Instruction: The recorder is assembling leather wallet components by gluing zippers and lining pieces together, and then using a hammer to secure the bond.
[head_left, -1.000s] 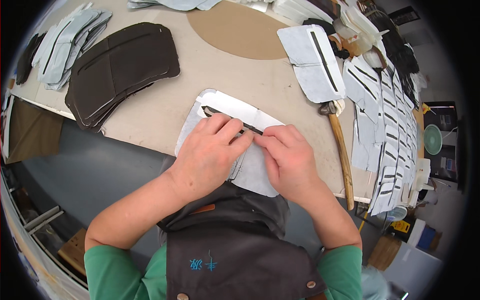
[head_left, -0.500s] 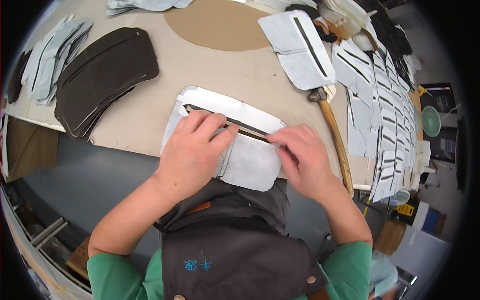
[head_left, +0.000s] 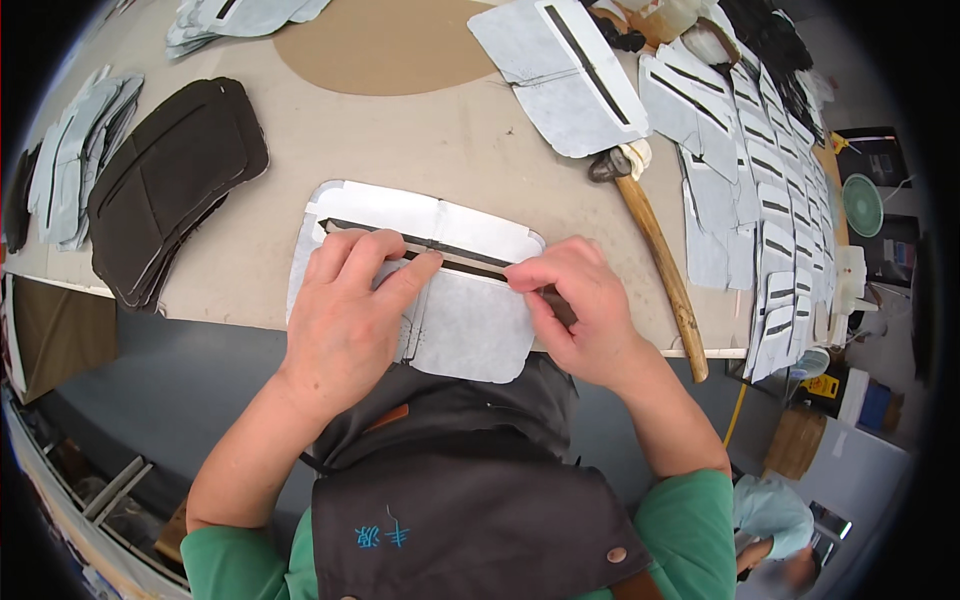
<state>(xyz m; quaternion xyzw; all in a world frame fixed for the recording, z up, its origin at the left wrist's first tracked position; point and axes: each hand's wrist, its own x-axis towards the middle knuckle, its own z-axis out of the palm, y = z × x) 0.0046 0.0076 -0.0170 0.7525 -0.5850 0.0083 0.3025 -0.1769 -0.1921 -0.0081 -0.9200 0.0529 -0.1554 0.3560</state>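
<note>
A light grey fabric panel (head_left: 475,330) with rounded corners lies at the table's front edge, overhanging it slightly. A white strip runs along its far side, with a long dark-edged slot in it. My left hand (head_left: 345,310) rests on the panel's left half, fingers spread and thumb tip on the slot's edge near the middle seam. At the slot's right end, my right hand (head_left: 590,315) has thumb and index finger closed in a pinch on the panel's dark edging. The fingertips partly cover what they grip.
A wooden-handled hammer (head_left: 660,260) lies to the right, below another slotted grey panel (head_left: 560,80). Rows of similar panels (head_left: 775,205) cover the far right. Dark brown panels (head_left: 175,180) are stacked at left, beside grey ones (head_left: 85,165). Another person (head_left: 775,520) is at lower right.
The view has shifted, so the table items sit further left in the picture. Both hands keep nearly the same places on the panel. More of the person at lower right shows.
</note>
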